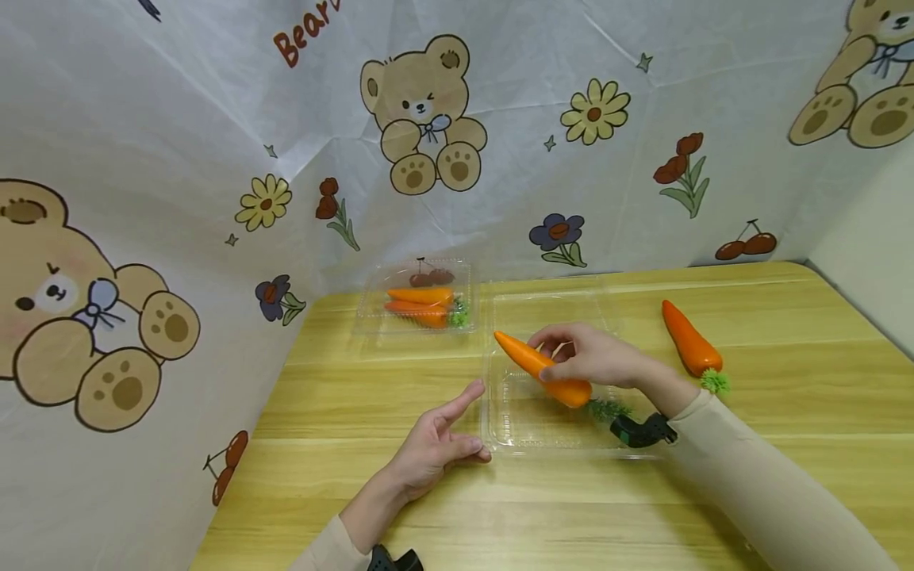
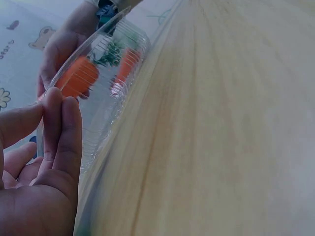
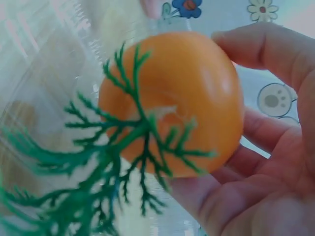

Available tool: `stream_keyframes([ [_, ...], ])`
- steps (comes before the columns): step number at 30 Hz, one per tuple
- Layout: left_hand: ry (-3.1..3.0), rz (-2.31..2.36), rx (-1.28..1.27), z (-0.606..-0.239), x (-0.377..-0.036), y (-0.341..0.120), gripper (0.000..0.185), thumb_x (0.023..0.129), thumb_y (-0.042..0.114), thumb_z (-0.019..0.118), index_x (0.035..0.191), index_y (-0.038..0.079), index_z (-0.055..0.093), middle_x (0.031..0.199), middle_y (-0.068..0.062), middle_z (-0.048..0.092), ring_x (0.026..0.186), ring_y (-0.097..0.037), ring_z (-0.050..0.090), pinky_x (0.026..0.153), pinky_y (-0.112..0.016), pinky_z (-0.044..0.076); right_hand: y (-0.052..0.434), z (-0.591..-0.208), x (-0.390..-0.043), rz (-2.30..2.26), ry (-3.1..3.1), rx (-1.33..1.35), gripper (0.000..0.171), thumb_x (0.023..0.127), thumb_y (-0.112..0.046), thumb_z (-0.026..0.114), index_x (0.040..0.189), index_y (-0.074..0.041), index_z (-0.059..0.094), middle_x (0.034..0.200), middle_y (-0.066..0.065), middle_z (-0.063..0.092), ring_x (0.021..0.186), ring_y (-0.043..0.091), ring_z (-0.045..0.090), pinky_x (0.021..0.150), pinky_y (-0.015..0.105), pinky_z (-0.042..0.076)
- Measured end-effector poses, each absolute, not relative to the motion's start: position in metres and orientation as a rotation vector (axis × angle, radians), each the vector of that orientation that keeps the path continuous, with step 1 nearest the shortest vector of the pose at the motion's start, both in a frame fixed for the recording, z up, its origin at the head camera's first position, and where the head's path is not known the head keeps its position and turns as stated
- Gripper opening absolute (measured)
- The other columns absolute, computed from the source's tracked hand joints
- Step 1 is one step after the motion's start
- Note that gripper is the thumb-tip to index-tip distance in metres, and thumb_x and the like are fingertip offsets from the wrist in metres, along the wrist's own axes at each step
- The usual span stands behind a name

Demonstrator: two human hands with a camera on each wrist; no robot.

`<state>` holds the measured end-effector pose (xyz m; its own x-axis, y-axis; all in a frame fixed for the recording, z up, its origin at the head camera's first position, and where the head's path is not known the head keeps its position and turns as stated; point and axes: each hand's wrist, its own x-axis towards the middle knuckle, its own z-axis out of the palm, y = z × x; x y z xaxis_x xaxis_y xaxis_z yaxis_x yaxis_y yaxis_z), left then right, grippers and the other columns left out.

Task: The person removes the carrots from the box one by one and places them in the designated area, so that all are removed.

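Right hand [image 1: 600, 357] clamped on carrot [image 1: 543, 369], above open tray [image 1: 503, 428]; long axis slanting, tip far-left. Left hand [image 1: 435, 448] open, touching tray's near-left corner.

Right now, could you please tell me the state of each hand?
Left hand: open, beside the clear plastic clamshell box.
Right hand: holding an orange toy carrot.

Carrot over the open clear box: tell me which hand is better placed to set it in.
Right. The right hand already grips the carrot directly above the clear box; the left hand only rests open at its edge.
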<state>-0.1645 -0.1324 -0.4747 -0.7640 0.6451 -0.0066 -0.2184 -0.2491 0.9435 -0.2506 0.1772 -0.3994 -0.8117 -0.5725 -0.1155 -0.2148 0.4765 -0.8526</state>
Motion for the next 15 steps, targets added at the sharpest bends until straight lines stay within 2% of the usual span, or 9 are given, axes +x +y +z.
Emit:
stream_keyframes([
  [5, 1.456, 2.060, 0.552, -0.473, -0.165, -0.133, 0.082, 0.098, -0.004, 0.064, 0.165, 0.007, 0.017, 0.175, -0.007, -0.004, 0.091, -0.010, 0.075, 0.093, -0.027, 0.063, 0.182, -0.386, -0.245, -1.357, 2.343, -0.604, 0.044, 0.091, -0.019, 0.077, 0.131, -0.010, 0.062, 0.111, 0.014, 0.061, 0.095, 0.027, 0.064, 0.076, 0.033, 0.061],
  [10, 1.428, 2.082, 0.555, -0.475, -0.164, -0.133, 0.082, 0.098, -0.007, 0.062, 0.164, 0.005, 0.016, 0.174, -0.009, -0.006, 0.090, -0.010, 0.075, 0.092, -0.027, 0.063, 0.192, -0.375, -0.240, -1.460, 2.308, -0.543, 0.045, 0.095, -0.015, 0.073, 0.136, -0.007, 0.059, 0.117, 0.018, 0.059, 0.100, 0.029, 0.065, 0.079, 0.034, 0.063],
  [15, 1.429, 2.082, 0.560, -0.476, -0.164, -0.132, 0.081, 0.098, -0.008, 0.061, 0.164, 0.004, 0.016, 0.174, -0.009, -0.006, 0.090, -0.010, 0.075, 0.092, -0.027, 0.063, 0.206, -0.367, -0.233, -1.526, 2.299, -0.450, 0.046, 0.099, -0.024, 0.070, 0.140, -0.007, 0.056, 0.127, 0.021, 0.057, 0.103, 0.029, 0.064, 0.079, 0.035, 0.063],
])
